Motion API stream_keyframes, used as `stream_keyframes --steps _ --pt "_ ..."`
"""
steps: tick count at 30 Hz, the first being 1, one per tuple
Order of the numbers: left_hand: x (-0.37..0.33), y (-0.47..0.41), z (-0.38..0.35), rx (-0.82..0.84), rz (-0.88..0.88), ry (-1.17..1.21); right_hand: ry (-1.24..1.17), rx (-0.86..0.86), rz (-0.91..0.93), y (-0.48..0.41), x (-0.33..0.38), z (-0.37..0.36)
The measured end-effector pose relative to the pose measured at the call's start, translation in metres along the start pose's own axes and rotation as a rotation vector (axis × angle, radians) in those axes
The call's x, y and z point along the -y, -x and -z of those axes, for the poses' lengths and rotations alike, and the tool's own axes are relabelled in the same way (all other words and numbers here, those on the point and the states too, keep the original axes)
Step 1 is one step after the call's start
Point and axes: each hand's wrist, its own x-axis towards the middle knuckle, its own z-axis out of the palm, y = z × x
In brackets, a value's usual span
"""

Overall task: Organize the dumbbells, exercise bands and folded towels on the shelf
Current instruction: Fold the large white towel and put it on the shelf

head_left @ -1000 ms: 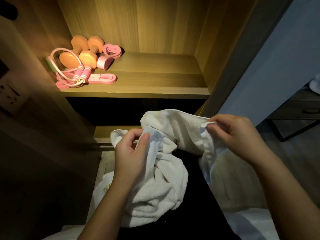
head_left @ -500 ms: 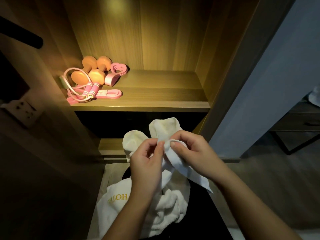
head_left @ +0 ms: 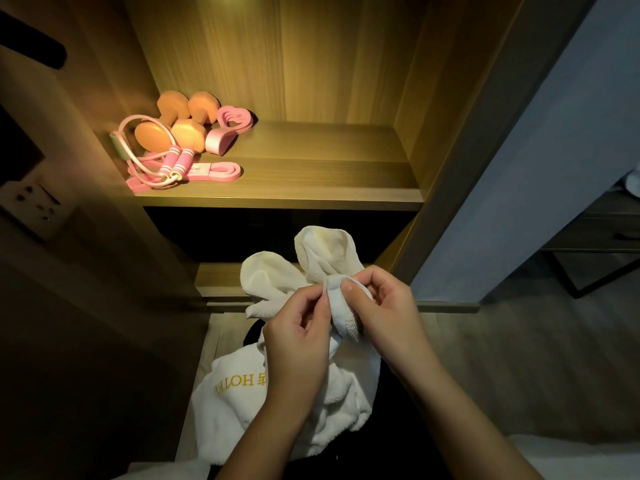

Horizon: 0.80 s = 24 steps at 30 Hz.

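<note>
A white towel (head_left: 277,396) with gold lettering hangs bunched below the wooden shelf (head_left: 311,199). My left hand (head_left: 298,337) and my right hand (head_left: 377,306) pinch its edge together at the middle, and two folds of cloth stick up behind them. On the shelf's left end lie two orange dumbbells (head_left: 180,123). Beside them is a pink rolled exercise band (head_left: 228,129), and in front of them a flat pink band (head_left: 214,170) and a pink rope-like band with foam handles (head_left: 175,162).
The right half of the shelf is bare wood. A lower ledge (head_left: 221,282) sits below it. A wall socket (head_left: 33,206) is on the left panel. A grey wall and a dark cabinet (head_left: 595,233) stand at the right.
My hands, apart a second ago and each holding a towel edge, have come together at the middle. The towel is now gathered between them. The view has tilted up a little.
</note>
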Motion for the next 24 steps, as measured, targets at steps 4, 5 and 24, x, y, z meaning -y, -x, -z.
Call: stream_keyframes --steps 4,5,24 --pt "0.002 0.000 0.002 0.005 -0.020 0.014 0.001 -0.005 -0.008 0.000 -0.004 -0.003" --pt "0.004 0.000 0.002 0.007 -0.021 0.014 -0.002 -0.007 -0.015 0.001 -0.005 -0.004" --pt "0.008 -0.005 0.006 0.114 -0.195 -0.116 0.336 0.360 0.237 -0.028 0.005 0.039"
